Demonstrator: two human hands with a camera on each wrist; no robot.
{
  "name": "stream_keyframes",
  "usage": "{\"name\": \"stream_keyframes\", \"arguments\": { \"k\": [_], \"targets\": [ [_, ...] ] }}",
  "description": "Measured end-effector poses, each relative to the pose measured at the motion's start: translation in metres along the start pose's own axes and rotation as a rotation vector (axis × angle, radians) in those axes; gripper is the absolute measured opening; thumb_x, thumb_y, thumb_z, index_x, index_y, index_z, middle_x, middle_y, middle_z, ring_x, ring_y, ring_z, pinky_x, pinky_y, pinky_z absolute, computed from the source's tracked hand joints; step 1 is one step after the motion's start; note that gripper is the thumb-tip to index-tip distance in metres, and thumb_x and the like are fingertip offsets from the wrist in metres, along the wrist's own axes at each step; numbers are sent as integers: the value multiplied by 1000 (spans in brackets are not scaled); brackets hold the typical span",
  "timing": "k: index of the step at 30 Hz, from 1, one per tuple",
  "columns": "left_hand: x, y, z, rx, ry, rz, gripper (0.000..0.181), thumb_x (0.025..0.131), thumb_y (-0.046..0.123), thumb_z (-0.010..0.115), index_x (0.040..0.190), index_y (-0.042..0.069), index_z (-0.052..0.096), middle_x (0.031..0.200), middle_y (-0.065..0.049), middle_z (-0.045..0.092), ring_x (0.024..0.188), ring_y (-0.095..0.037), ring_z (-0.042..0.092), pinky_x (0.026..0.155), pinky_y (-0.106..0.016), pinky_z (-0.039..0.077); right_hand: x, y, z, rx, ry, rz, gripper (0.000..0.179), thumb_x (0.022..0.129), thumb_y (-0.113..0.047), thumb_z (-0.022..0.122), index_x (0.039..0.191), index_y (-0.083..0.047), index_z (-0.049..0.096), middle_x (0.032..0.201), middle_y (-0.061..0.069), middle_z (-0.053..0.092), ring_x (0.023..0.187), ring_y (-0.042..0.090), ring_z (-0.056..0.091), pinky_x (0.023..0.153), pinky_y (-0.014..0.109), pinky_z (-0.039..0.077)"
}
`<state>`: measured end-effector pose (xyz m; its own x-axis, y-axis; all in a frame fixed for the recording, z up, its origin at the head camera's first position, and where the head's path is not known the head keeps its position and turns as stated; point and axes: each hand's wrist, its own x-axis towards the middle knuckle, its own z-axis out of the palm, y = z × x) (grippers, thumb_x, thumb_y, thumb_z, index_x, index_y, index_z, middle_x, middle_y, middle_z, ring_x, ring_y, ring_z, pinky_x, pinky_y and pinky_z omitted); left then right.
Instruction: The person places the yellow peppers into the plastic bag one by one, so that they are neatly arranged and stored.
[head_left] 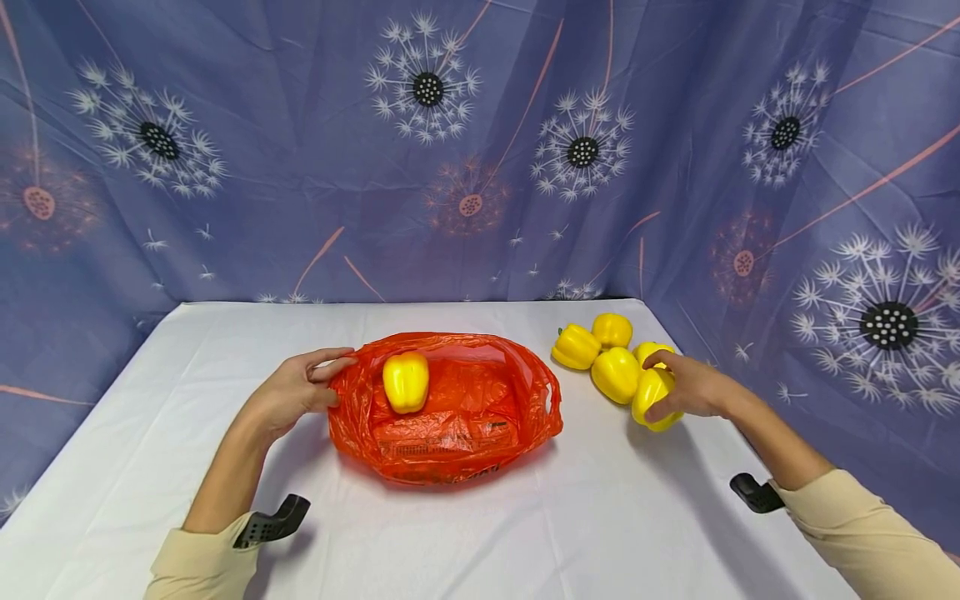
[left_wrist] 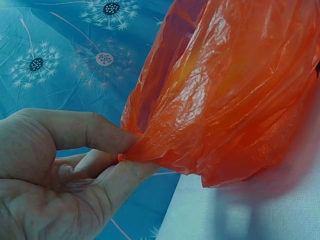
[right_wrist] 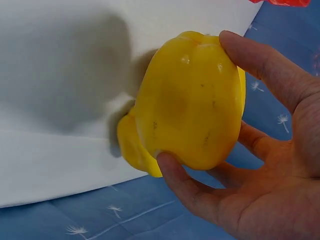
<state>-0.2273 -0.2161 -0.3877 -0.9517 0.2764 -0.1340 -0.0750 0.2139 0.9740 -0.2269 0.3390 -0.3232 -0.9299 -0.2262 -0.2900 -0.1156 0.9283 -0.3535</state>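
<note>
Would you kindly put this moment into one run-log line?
left hand: pinches red plastic bag; right hand: grips yellow bell pepper; bag: open, one yellow bell pepper inside; others: four yellow bell peppers on white cloth

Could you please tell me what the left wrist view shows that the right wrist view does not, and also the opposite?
Only the left wrist view: the left hand, pinching the edge of the red bag between thumb and finger.
Only the right wrist view: the right hand, holding a yellow pepper that has small dark marks, with another pepper partly behind it.
Both: the white cloth, the blue curtain and the bag, only a sliver in the right.
</note>
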Motion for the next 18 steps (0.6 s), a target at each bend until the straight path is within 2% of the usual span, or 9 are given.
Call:
{"name": "stream_keyframes", "arguments": {
  "k": [11,18],
  "targets": [
    [0,1,-1,8,4,-1,81,78,-10,57,155,-2,34,154,-23,44,104,-3,60,67,-24,53,8,-21,-8,-29,50,-43,83,71,-33,88,137,-1,50,125,28,61,108,40,57,90,56,50],
    [0,0,-1,1,-1,-6,82,78,-11,56,156,-2,33,155,-22,43,101,-6,60,65,-24,52,16,-42,-8,-50,96,-65,83,71,-35,89,137,-3,51,132,31,58,118,47,54,96,63,46]
  ]
}}
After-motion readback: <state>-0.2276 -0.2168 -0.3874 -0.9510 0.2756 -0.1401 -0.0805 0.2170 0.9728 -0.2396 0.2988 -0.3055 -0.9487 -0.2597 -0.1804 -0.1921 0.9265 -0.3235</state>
